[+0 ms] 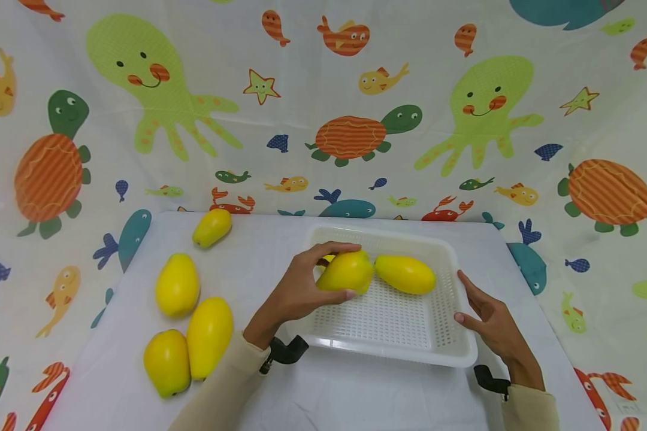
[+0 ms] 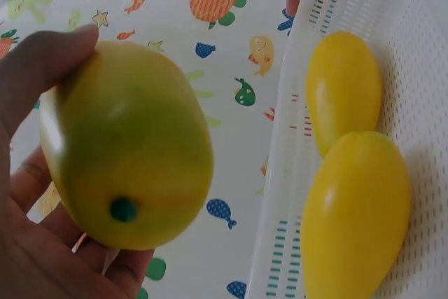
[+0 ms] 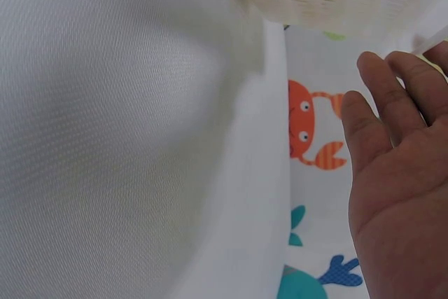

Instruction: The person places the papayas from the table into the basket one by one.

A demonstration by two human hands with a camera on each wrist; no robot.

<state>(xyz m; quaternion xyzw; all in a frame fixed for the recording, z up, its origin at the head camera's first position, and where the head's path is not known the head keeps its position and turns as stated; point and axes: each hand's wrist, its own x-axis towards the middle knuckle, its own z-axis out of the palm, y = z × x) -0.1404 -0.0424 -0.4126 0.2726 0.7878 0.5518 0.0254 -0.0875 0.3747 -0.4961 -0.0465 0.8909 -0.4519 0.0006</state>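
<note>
My left hand [image 1: 301, 288] grips a yellow mango-like fruit [image 1: 350, 272] over the left part of a white perforated plastic basket [image 1: 393, 352]. In the left wrist view this fruit [image 2: 150, 131] has a greenish tint and a dark green stem spot, with thumb and fingers on opposite sides. Two smooth yellow fruits lie inside the basket; one [image 1: 405, 275] shows fully in the head view, the other is mostly hidden behind the left hand. At the basket's right wall is my right hand [image 1: 489, 323], fingers extended and fingertips right at the rim.
Several yellow fruits lie on the white-covered table left of the basket: one [image 1: 212, 228] at the back, one [image 1: 177, 285] in the middle, a longer one [image 1: 210, 336] and another [image 1: 167, 363] nearer. A sea-animal printed cloth [image 1: 296, 114] hangs behind and around the table.
</note>
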